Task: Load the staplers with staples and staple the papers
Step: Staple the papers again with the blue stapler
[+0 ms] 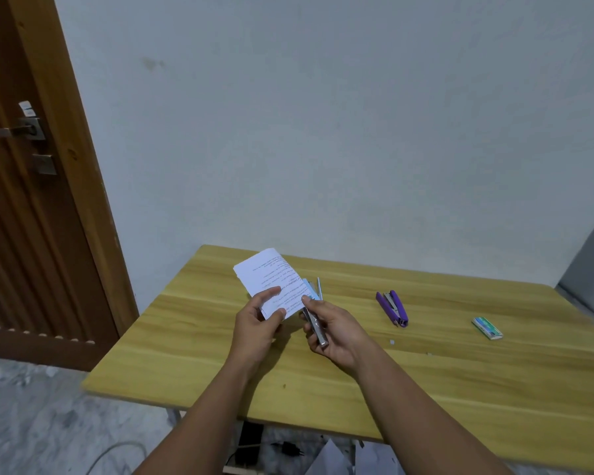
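Observation:
My left hand (259,322) pinches a small stack of printed white papers (270,277) by its near edge and holds it above the wooden table (460,389). My right hand (333,332) grips a light blue and metal stapler (314,317), whose jaws sit at the right edge of the papers. A purple stapler (393,308) lies hinged open on the table to the right. Further right lies a small green and white box of staples (487,328).
A brown wooden door (31,200) stands at the left and a pale wall behind the table. Cables and white papers (330,457) lie on the floor under the table's near edge. Tiny scraps (391,341) dot the tabletop.

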The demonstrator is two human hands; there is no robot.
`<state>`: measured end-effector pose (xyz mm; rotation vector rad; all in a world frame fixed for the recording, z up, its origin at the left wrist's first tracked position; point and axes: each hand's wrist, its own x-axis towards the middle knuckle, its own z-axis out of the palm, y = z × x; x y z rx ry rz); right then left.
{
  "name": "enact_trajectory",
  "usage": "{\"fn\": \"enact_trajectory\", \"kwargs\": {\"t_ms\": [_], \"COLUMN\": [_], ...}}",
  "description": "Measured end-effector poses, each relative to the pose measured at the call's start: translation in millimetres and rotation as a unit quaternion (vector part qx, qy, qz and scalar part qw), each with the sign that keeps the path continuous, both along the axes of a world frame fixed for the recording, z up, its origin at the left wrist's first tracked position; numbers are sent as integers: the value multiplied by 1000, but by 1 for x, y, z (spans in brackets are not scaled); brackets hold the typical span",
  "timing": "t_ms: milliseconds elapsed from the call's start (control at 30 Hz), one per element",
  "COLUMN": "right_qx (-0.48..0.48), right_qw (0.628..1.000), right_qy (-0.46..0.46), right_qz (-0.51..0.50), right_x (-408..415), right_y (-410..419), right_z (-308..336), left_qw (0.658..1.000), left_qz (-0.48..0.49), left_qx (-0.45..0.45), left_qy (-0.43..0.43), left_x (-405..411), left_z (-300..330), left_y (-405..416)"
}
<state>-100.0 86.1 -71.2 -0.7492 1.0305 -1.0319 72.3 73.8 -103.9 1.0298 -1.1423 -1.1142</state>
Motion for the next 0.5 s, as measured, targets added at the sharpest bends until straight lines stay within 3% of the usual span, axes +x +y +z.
{"fn": "enact_trajectory", "kwargs": {"t_ms": [300, 500], "right_qx": [-15, -20], "right_qw": [1000, 1000], "right_qy": [-20, 19], "right_qz": [9, -8], "right_x": [-3, 4], "right_y": [2, -3], "right_z": [-3, -9], "left_qw": [998, 999], "left_qz": [16, -12], "left_qx": [-25, -24], "left_qy": [-50, -19], "left_x": [-3, -6], "left_z": [0, 0], "left_y": [5, 6]}}
